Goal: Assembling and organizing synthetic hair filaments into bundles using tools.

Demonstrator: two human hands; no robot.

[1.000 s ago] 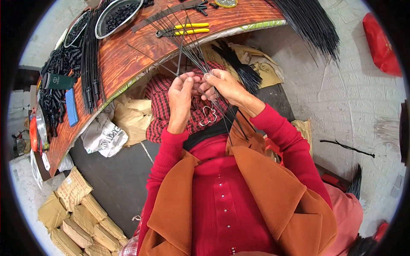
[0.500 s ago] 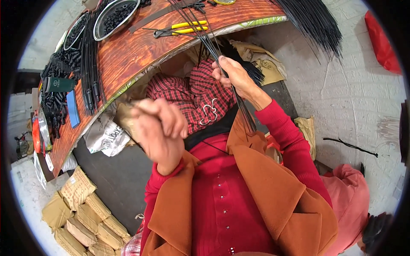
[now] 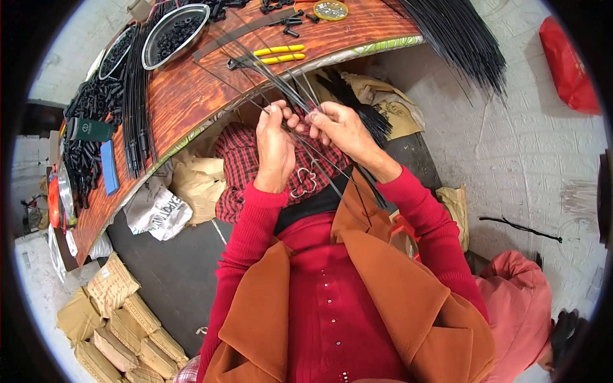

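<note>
Head view: both hands are seen raised together over the lap, just short of the counter (image 3: pixel 191 96) edge. The left hand (image 3: pixel 274 150) is closed, fingertips pinched on the thin black rods (image 3: pixel 287 89); the right hand (image 3: pixel 341 131) is curled shut around the same bundle, just beside the left, knuckles nearly touching. The rods fan out from the hands up over the counter and run back down past the right wrist toward the chest.

Change against half a second ago: the left hand was then dropped away to the left of the lap, blurred and apart from the rods, with the bundle gripped by the right hand alone. It has since been brought back up to the bundle. The right hand's position is barely altered.

Just beyond the hands, yellow-handled pliers (image 3: pixel 281 54) are lying on the counter. Further left of the hands, a metal bowl (image 3: pixel 175 25) of small black parts and a flat bunch of black rods (image 3: pixel 134 121) are set out; these are unmoved.
</note>
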